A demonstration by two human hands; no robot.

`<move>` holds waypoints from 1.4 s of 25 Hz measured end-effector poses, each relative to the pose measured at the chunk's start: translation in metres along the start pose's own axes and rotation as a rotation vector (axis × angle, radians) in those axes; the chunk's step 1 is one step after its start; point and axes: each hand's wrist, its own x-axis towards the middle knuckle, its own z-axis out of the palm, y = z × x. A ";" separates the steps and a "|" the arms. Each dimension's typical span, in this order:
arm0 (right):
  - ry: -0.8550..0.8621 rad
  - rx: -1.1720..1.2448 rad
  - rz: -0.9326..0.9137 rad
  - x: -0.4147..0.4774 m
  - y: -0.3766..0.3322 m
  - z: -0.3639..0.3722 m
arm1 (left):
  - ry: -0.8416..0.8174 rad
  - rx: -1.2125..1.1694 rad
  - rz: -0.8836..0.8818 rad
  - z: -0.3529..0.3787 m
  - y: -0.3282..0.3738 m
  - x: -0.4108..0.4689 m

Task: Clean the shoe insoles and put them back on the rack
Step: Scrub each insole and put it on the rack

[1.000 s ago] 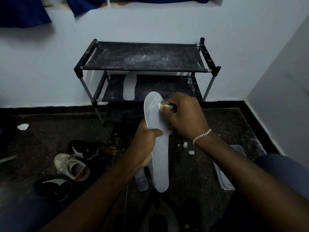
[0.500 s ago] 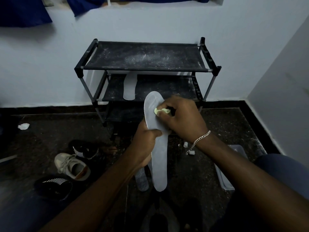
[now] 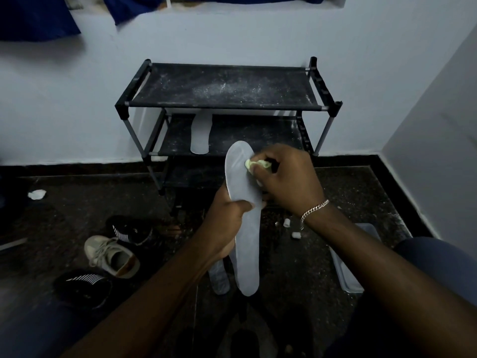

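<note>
My left hand (image 3: pixel 227 223) grips a long pale grey insole (image 3: pixel 245 228) around its middle and holds it upright before the rack. My right hand (image 3: pixel 286 182) pinches a small yellow-green wad of cloth (image 3: pixel 254 164) and presses it on the insole's upper part. A second insole (image 3: pixel 201 133) lies on the middle shelf of the black shoe rack (image 3: pixel 227 107). Another insole (image 3: pixel 219 277) lies on the floor, partly hidden behind my left hand and the held one.
A beige sneaker (image 3: pixel 111 255) and two black striped shoes (image 3: pixel 129 229) (image 3: pixel 82 285) lie on the dark floor at left. A grey tray (image 3: pixel 348 275) sits at right behind my forearm. Small white bits (image 3: pixel 286 223) and a crumpled white scrap (image 3: pixel 37 194) dot the floor.
My right hand has slid the cloth slightly back and forth over the insole's upper part. The left hand's hold on the insole is unchanged.
</note>
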 end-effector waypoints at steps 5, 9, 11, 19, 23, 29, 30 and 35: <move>0.014 -0.006 -0.032 0.003 -0.005 0.006 | 0.000 0.038 0.011 0.002 -0.004 0.001; -0.005 -0.036 -0.018 0.000 -0.002 0.003 | -0.004 0.000 0.008 -0.002 -0.008 0.002; 0.067 -0.020 0.005 0.005 0.001 -0.001 | -0.028 -0.006 0.012 -0.002 -0.011 0.003; -0.023 0.016 -0.027 -0.003 -0.004 0.006 | -0.051 0.033 0.076 -0.004 -0.013 0.004; 0.007 0.048 -0.036 -0.001 -0.011 0.008 | -0.049 0.051 0.061 -0.003 -0.015 0.005; -0.077 0.120 -0.030 -0.007 -0.014 0.009 | -0.023 0.111 0.105 -0.001 -0.010 0.005; -0.028 0.114 -0.006 -0.005 -0.014 0.008 | -0.059 0.112 0.119 0.000 -0.010 0.004; -0.046 0.120 -0.045 -0.006 -0.019 0.008 | 0.042 0.240 0.029 -0.003 -0.014 0.008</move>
